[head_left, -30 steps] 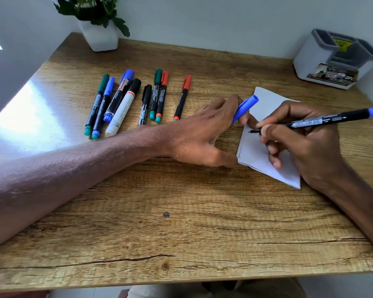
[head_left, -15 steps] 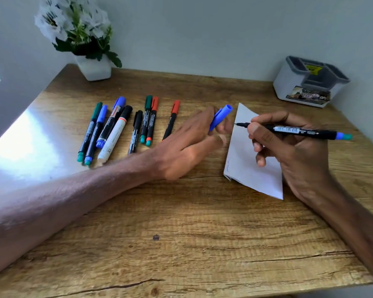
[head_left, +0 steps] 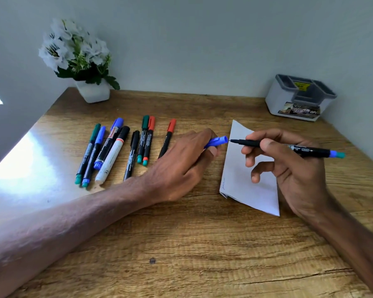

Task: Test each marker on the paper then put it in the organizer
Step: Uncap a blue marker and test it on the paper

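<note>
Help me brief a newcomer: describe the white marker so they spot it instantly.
On the wooden table, in front of the flower pot, lies a row of markers. The white marker is fourth from the left. It alone has a white barrel, with a black cap; the others' barrels are black.

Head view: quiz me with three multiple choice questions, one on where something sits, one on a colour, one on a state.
1. Where on the table does the organizer stand?
A. near left corner
B. far right corner
C. the middle

2. What colour is the cap that the left hand holds?
A. red
B. blue
C. green

3. The marker in the right hand is:
A. uncapped
B. capped
C. lying flat on the table

Answers:
1 B, it stands at the far right corner of the table.
2 B, the cap sticking out of the left hand is blue.
3 A, its bare tip shows, pointing at the cap's open end.
</note>
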The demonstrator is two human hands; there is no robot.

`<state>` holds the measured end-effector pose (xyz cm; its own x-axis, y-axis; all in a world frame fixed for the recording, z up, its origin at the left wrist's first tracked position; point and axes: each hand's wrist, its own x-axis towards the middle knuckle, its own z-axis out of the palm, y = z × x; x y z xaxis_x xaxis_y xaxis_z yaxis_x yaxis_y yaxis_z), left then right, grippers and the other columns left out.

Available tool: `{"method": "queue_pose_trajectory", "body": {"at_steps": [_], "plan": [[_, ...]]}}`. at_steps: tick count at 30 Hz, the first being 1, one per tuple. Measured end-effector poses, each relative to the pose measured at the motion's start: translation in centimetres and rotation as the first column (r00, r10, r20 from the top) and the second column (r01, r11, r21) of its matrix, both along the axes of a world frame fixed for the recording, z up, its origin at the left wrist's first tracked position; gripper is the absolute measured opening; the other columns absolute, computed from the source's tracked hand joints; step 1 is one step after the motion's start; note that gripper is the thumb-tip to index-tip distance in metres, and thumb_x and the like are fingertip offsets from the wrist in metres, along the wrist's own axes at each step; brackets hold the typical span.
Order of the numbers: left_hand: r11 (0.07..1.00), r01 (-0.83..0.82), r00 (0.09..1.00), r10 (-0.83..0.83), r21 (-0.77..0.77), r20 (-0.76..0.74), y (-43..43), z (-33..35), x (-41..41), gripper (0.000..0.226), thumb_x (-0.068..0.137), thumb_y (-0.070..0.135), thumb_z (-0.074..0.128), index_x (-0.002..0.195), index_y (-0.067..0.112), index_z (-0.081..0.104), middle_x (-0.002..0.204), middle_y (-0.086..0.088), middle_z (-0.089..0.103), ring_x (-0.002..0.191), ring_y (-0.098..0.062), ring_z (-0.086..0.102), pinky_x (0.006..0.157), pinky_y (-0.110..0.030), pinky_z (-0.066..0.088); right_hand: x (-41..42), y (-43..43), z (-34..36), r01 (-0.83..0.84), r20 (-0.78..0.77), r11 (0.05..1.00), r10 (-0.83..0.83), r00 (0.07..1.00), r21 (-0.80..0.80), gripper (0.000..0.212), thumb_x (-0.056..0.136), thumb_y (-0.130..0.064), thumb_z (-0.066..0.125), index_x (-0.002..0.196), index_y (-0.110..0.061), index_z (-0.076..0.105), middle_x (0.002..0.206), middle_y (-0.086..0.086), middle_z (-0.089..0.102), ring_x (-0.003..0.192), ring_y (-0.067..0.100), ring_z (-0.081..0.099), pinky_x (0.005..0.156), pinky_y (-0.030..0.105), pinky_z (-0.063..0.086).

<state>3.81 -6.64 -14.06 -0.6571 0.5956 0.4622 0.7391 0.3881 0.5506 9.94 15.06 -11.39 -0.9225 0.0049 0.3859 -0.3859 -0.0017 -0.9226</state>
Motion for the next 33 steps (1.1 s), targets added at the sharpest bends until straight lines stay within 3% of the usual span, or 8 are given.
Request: {"method": "queue_pose_trajectory", "body": {"at_steps": [4,10,16,21,25,33], "plan": [[1.0,0.019,1.0,-0.019,0.006,-0.025,0.0,0.2,0.1,0.021,0.107,0.024,0.038,0.1,0.012,0.054,0.089,-0.001,0.058,0.083,-0.022,0.052,0.074,-0.035,0.042,0.0,-0.1,-0.1,0.014,0.003,0.999,-0.014,1.0,0.03,0.022,0.093,-0.007,0.053,0.103,0.004,0.069,0.088,0.023,0.071,0.071,0.034,0.066,0.048,0.035,0.051],[1.0,0.003,0.997,-0.004,-0.012,-0.072,0.1,0.3,0.2,0.013,0.107,0.015,0.047,0.108,0.015,0.06,0.091,0.006,0.059,0.085,-0.007,0.05,0.076,-0.015,0.033,0.0,-0.1,0.0,0.012,0.004,0.999,-0.012,1.0,0.036,0.018,0.094,-0.006,0.054,0.102,0.004,0.066,0.087,0.023,0.072,0.071,0.035,0.067,0.048,0.034,0.052],[0.999,0.013,0.989,-0.018,-0.037,-0.145,0.2,0.4,0.1,0.023,0.106,0.018,0.053,0.124,0.01,0.064,0.099,0.004,0.066,0.086,-0.006,0.052,0.078,-0.012,0.037,0.0,-0.9,0.2,0.054,0.009,0.994,-0.055,0.998,0.095,0.023,0.089,-0.008,0.067,0.101,0.009,0.059,0.084,0.022,0.076,0.067,0.04,0.073,0.045,0.036,0.054],[0.998,0.07,0.99,-0.068,0.012,-0.122,0.0,0.7,0.2,0.024,0.107,0.024,0.053,0.106,0.007,0.07,0.083,0.005,0.067,0.075,-0.011,0.058,0.068,-0.026,0.044,0.0,-1.0,0.2,0.094,0.022,0.992,-0.096,0.995,0.089,0.019,0.082,-0.012,0.075,0.089,0.005,0.069,0.07,0.017,0.073,0.05,0.03,0.065,0.042,0.029,0.048],[0.994,0.094,0.993,-0.09,0.052,-0.074,-0.1,0.9,0.5,0.021,0.105,0.023,0.056,0.086,0.017,0.061,0.072,0.009,0.058,0.064,-0.009,0.053,0.058,-0.02,0.039,-0.1,-0.9,0.0,0.077,0.008,0.993,-0.078,0.997,0.09,0.016,0.08,-0.013,0.077,0.087,0.001,0.072,0.068,0.018,0.071,0.047,0.027,0.061,0.043,0.028,0.048],[0.994,0.105,0.994,-0.103,0.038,-0.037,-0.2,1.1,0.6,0.024,0.106,0.023,0.056,0.083,0.016,0.061,0.07,0.008,0.057,0.063,-0.013,0.053,0.056,-0.026,0.04,-0.4,-0.5,-0.4,0.033,-0.011,0.99,-0.032,0.999,0.139,0.017,0.08,-0.01,0.079,0.09,0.002,0.072,0.07,0.018,0.073,0.049,0.027,0.064,0.045,0.028,0.051]]}}
